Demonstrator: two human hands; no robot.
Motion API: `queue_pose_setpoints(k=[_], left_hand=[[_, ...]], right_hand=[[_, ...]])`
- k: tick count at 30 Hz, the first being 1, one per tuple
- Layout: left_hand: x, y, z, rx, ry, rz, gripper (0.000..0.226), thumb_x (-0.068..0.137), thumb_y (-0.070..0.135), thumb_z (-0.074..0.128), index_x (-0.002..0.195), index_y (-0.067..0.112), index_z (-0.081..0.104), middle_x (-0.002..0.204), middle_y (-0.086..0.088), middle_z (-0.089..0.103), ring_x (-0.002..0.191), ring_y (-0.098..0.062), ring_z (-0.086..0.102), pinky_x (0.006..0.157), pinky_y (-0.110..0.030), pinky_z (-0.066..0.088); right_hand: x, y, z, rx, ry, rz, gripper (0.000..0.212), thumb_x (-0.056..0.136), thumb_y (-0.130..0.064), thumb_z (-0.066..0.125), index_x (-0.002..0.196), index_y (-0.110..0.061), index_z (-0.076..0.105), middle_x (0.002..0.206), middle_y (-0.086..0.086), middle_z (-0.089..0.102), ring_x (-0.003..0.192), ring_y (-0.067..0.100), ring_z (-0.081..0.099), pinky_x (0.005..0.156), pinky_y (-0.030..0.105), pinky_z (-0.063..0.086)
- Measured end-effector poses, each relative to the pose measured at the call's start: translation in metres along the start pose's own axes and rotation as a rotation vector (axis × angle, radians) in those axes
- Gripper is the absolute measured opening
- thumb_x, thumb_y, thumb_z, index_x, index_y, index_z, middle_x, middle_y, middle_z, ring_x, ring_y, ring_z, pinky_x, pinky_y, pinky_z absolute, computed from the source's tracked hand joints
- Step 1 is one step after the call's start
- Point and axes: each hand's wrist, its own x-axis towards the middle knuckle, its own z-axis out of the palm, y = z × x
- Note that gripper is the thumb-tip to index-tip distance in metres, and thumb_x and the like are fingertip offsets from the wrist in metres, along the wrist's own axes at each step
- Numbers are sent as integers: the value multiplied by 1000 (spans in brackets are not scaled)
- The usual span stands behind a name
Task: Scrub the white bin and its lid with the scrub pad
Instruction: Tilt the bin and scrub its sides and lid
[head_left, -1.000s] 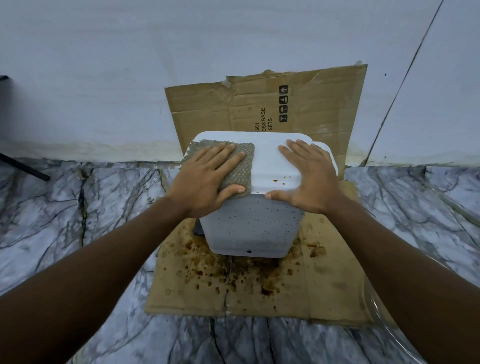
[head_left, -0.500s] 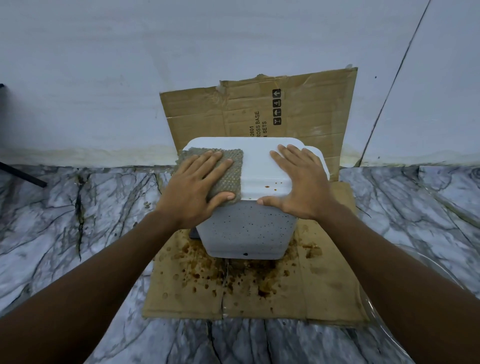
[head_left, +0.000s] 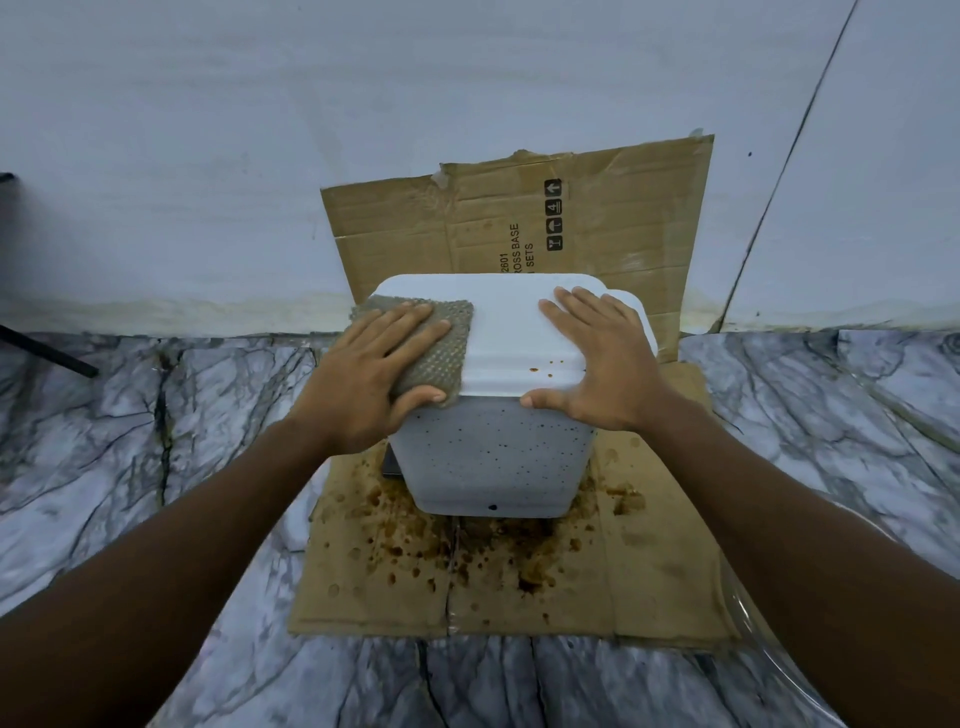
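Note:
A white bin (head_left: 488, 457) speckled with dark spots stands on stained cardboard, its white lid (head_left: 511, 325) closed on top. A grey-green scrub pad (head_left: 447, 343) lies on the lid's left part and folds over its front edge. My left hand (head_left: 369, 374) presses flat on the pad, fingers straight, thumb over the front edge. My right hand (head_left: 597, 358) rests flat on the lid's right side, thumb along the front rim. A few brown drops sit on the lid's front lip between my hands.
A cardboard sheet (head_left: 519, 587) with brown stains lies on the marbled floor (head_left: 156, 441). Another cardboard piece (head_left: 597, 223) leans on the white wall behind the bin. A dark rod (head_left: 47, 348) shows at far left. A clear curved rim (head_left: 769, 644) shows at lower right.
The pad and my left hand stay on the lid's left part, with only a slight shift. My right hand has not left the lid. The camera has drifted a little.

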Motion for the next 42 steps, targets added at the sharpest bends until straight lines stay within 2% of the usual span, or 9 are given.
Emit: queue_pose_setpoints(k=[4, 9, 15, 18, 21, 27, 31, 36, 42], left_hand=[[13, 24, 9, 52, 39, -13, 72, 99, 62, 42, 155, 17, 39, 159, -11, 40, 147, -29, 36, 121, -50, 26], [36, 68, 22, 48, 46, -6, 69, 102, 61, 39, 156, 19, 36, 160, -9, 40, 148, -28, 35, 122, -48, 22], [18, 21, 5, -92, -42, 48, 68, 102, 62, 35, 159, 27, 28, 166, -2, 28, 153, -22, 24, 126, -43, 14], [7, -16, -12, -246, -132, -71, 66, 100, 63, 34, 159, 34, 26, 167, 4, 22, 155, -14, 16, 126, -45, 14], [1, -39, -24, -351, -240, -148, 70, 96, 65, 35, 159, 38, 22, 169, 9, 15, 155, -6, 5, 127, -39, 9], [2, -24, -17, -395, -190, -204, 70, 97, 58, 39, 160, 33, 23, 169, 8, 12, 156, -9, -1, 126, -37, 4], [0, -30, -24, -504, -267, -210, 86, 85, 72, 50, 159, 41, 22, 168, 17, 7, 154, -1, -5, 123, -35, 1], [6, -28, -22, -404, -255, -205, 90, 83, 77, 46, 160, 37, 22, 169, 11, 10, 155, -5, -2, 125, -39, 4], [40, 27, -7, -69, -200, -70, 83, 93, 75, 14, 161, 27, 18, 169, -5, 16, 156, -20, 10, 127, -40, 4]], right_hand=[[0, -4, -1, 3, 8, 14, 117, 60, -90, 46, 155, -24, 31, 163, 1, 24, 152, 19, 15, 123, 40, 3], [1, 3, 1, 29, 27, -29, 111, 63, -87, 49, 153, -23, 34, 162, 4, 29, 151, 21, 20, 123, 43, 11], [-1, 1, 1, 18, 16, -13, 117, 61, -92, 49, 154, -24, 33, 163, 1, 25, 152, 18, 16, 124, 45, 10], [-2, 0, 1, 16, 17, -10, 117, 60, -92, 48, 154, -24, 33, 163, 1, 25, 152, 18, 16, 124, 45, 9], [-3, -1, 1, 34, 27, -5, 116, 60, -91, 49, 154, -23, 34, 163, 1, 27, 152, 19, 17, 124, 43, 8], [-3, -2, 0, 39, 33, 10, 118, 59, -92, 48, 154, -24, 35, 162, 1, 27, 152, 19, 18, 124, 42, 7], [-4, -2, 1, 34, 35, 5, 118, 59, -92, 49, 154, -23, 35, 162, 1, 27, 152, 19, 18, 124, 42, 7], [-2, -4, 1, 31, 46, 15, 117, 59, -90, 50, 153, -23, 36, 162, 1, 28, 151, 19, 19, 123, 39, 4], [-3, -4, 3, 27, 57, 13, 116, 59, -90, 52, 153, -24, 37, 161, 0, 29, 151, 18, 21, 122, 36, 4]])
